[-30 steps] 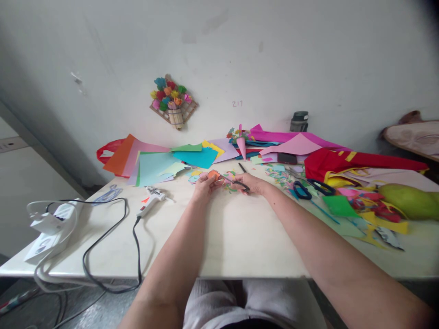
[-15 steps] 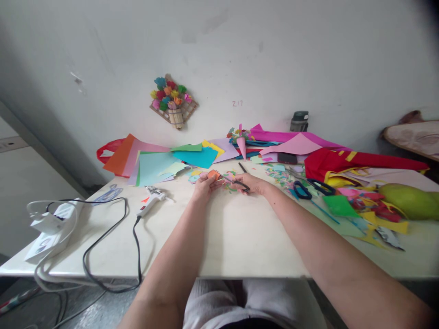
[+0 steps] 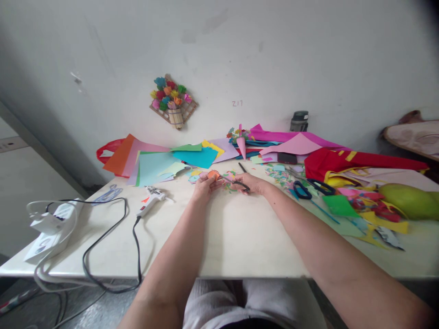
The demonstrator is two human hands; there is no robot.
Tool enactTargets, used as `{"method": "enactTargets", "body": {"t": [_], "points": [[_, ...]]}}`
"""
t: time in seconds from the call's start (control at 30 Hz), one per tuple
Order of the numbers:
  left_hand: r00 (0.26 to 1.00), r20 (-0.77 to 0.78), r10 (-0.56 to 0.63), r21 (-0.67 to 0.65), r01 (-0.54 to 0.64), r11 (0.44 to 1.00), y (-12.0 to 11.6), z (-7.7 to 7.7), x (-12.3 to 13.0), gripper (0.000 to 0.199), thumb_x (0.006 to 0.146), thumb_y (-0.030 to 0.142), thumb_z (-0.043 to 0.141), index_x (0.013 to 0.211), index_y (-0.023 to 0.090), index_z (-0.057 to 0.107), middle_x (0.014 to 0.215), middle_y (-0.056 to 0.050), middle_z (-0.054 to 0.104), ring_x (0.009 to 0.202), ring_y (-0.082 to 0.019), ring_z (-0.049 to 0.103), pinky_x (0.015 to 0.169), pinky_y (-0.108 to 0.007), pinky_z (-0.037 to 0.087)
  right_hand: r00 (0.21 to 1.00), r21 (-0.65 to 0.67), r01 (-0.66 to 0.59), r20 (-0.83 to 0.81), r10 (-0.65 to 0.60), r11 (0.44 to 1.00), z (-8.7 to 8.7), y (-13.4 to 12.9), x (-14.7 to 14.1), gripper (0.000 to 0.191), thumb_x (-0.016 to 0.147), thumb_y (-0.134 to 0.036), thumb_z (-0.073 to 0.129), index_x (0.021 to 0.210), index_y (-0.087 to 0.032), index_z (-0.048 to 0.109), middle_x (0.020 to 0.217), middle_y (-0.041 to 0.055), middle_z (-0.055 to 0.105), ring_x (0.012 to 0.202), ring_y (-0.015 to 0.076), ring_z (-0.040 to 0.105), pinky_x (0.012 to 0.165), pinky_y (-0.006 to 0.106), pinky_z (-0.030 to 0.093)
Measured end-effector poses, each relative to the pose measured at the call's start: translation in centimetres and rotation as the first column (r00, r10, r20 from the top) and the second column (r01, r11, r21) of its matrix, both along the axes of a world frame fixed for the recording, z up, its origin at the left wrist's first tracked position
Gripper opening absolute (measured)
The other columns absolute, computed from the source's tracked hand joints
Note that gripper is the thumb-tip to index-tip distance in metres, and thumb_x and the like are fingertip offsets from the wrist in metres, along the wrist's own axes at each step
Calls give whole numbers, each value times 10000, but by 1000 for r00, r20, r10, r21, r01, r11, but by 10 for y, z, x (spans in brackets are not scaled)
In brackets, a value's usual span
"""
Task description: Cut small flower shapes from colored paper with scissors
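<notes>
My left hand (image 3: 206, 185) is closed on a small piece of orange paper (image 3: 214, 174) near the middle of the table. My right hand (image 3: 252, 183) grips black-handled scissors (image 3: 241, 185), whose blades point left and reach the orange paper. Small coloured paper scraps (image 3: 229, 186) lie under and between my hands. A black stick-like item (image 3: 242, 167) lies just behind my right hand.
On the left are a white glue gun (image 3: 151, 203), its black cord and a power strip (image 3: 53, 233). Coloured sheets (image 3: 156, 164) lie along the back. Larger scissors (image 3: 302, 189), red cloth (image 3: 318, 164) and a green fruit (image 3: 404, 201) sit at the right.
The orange paper has shifted very slightly at my left fingertips. My hands and the scissors stay in nearly the same place.
</notes>
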State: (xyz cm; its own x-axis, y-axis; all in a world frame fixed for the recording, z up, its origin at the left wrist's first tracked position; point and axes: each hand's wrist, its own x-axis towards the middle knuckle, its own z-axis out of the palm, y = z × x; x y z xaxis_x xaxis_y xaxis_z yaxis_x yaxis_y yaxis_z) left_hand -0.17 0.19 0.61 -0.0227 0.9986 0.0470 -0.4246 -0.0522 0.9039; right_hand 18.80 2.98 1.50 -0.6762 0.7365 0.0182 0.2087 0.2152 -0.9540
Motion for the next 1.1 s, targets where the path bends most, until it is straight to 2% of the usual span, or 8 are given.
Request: {"method": "enactTargets", "body": {"t": [0.43, 0.8, 1.1], "points": [[1000, 8, -13, 1, 13, 1000, -2, 2, 1, 153, 683, 138, 656, 824, 105, 605, 745, -79, 693, 662, -188, 677, 654, -285, 538, 1000, 2, -3, 10, 3, 1000, -3, 3, 1, 200, 739, -303, 633, 809, -122, 583, 436, -82, 403, 314, 33, 320, 298, 150, 251], [1000, 6, -7, -6, 7, 1000, -2, 2, 1, 148, 681, 158, 677, 804, 108, 613, 745, -79, 693, 671, -192, 678, 661, -292, 540, 1000, 9, 1, -12, -1, 1000, -11, 10, -1, 214, 720, -318, 656, 739, -135, 548, 452, -71, 424, 325, 38, 340, 297, 155, 269], [999, 5, -39, 5, 39, 999, -4, 4, 1, 171, 680, 149, 677, 829, 95, 613, 731, -81, 691, 647, -186, 671, 706, -327, 546, 1000, -35, 5, 16, -5, 999, 1, 0, 0, 182, 736, -297, 635, 749, -133, 558, 420, -80, 412, 307, 32, 336, 298, 142, 273]]}}
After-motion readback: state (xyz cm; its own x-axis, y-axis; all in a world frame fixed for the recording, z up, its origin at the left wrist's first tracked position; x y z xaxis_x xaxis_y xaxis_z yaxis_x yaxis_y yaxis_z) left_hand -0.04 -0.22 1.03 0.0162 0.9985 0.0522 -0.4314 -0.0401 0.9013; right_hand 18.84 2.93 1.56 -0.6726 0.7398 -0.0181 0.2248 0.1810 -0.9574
